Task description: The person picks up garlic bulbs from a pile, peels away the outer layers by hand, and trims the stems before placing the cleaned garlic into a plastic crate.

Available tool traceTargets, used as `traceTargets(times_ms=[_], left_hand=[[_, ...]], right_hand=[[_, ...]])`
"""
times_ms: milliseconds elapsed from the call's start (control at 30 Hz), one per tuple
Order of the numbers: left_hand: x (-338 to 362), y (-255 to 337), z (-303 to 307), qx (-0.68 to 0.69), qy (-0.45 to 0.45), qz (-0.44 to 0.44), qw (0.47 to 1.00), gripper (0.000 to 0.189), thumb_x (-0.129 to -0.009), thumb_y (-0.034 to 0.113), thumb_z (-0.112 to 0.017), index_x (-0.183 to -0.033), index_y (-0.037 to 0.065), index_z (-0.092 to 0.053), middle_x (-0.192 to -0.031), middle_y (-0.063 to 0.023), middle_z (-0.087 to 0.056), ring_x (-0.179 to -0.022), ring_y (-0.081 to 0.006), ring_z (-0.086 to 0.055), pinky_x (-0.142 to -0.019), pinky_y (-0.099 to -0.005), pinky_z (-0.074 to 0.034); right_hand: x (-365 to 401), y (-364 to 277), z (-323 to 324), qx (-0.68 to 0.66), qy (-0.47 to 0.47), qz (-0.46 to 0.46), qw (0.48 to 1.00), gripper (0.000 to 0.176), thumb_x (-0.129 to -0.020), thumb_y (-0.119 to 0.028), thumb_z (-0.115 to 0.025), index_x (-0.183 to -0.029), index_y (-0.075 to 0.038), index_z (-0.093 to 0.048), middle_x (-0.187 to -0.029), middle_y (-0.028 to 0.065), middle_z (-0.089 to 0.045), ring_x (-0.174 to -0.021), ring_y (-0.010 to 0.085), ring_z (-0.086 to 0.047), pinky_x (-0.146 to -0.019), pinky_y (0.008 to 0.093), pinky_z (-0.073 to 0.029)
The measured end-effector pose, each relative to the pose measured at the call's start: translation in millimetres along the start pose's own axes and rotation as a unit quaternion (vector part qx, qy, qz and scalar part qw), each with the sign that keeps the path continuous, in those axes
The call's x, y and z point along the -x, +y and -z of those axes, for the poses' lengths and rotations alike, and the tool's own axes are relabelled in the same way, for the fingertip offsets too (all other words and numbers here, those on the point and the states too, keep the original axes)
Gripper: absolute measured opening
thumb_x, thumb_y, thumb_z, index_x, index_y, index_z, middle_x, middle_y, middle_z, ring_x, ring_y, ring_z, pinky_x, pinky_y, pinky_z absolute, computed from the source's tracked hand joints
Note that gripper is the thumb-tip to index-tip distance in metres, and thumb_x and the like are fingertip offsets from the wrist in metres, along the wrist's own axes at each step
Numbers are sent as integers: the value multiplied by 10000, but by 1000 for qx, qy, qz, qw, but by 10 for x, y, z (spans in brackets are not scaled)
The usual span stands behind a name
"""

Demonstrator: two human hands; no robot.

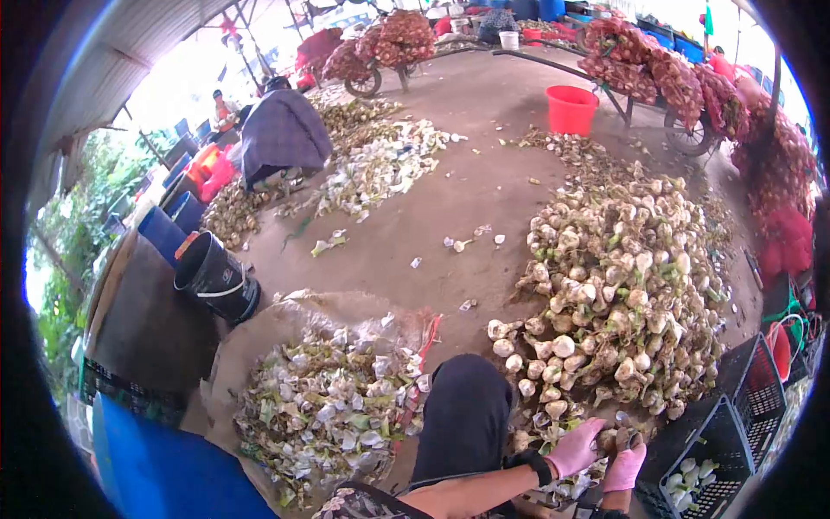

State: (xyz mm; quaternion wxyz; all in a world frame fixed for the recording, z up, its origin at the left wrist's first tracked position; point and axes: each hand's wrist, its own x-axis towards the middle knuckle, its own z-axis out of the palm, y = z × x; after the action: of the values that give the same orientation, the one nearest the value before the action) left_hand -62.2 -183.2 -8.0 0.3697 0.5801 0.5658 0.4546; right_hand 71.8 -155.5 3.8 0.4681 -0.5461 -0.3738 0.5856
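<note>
My left hand point(575, 449), in a pink glove with a black band at the wrist, is closed with its fingertips on a brownish garlic bulb point(610, 441). Close against it on the right is my right hand point(624, 468), also pink-gloved, its fingers curled. A small, dark, curved thing point(635, 439) shows at the right fingers; it is too small to name. Both hands are low in the view, at the near edge of a big heap of garlic bulbs point(622, 285) with stems and roots. Loose peelings point(571, 489) lie under my hands.
Black crates point(709, 458) stand at right, one with pale cloves inside. A sack sheet covered in peelings point(320, 406) is left of my knee. A black bucket point(216, 277), a red bucket point(571, 111), bag-laden carts point(657, 78) and a crouching person point(281, 134) are farther off.
</note>
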Motion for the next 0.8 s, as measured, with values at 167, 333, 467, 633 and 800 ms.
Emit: traceTargets(times_ms=[167, 333, 467, 633, 800], left_hand=[[-21, 12, 24, 65, -37, 66, 995, 517, -737, 173, -689, -1187, -1, -504, -1091, -190, -581, -1025, -326, -571, -877, -351, -454], [-55, 87, 105, 241, -91, 208, 944, 539, -749, 95, -678, -1242, -11, -485, -1123, -128, -589, -982, -188, -572, -857, -307, -453], [-15, -365, -285, 378, -103, 133, 910, 409, -890, 209, -582, -1225, -12, -505, -1134, -67, -577, -1026, -136, -524, -911, -267, -427], [-32, 76, 180, 289, -154, 148, 933, 346, -1000, 295, -366, -1023, 25, -581, -954, -55, -618, -866, -141, -564, -820, -283, -457], [-45, 146, 69, 331, -145, 158, 919, 512, -875, 160, -638, -1279, -29, -387, -1115, -76, -563, -997, -137, -553, -843, -268, -467]], right_hand=[[59, -81, 41, 106, -24, 78, 991, 204, -875, -35, -552, -1069, 30, -552, -951, 59, -610, -819, 149, -581, -717, 277, -492], [171, -142, 18, 19, 32, 47, 998, 208, -847, 12, -555, -1053, 36, -572, -938, 55, -624, -817, 131, -567, -726, 277, -476], [210, -203, 95, 226, 65, 106, 966, 289, -698, 155, -459, -894, 27, -628, -831, 53, -627, -787, 134, -568, -739, 267, -470], [289, -266, 207, 195, 48, 110, 973, 274, -735, 157, -517, -940, 26, -644, -872, 28, -651, -816, 103, -584, -753, 244, -466], [379, -387, 220, 157, 64, 85, 982, 236, -743, 86, -635, -974, 40, -643, -865, 56, -672, -813, 86, -600, -737, 236, -479]])
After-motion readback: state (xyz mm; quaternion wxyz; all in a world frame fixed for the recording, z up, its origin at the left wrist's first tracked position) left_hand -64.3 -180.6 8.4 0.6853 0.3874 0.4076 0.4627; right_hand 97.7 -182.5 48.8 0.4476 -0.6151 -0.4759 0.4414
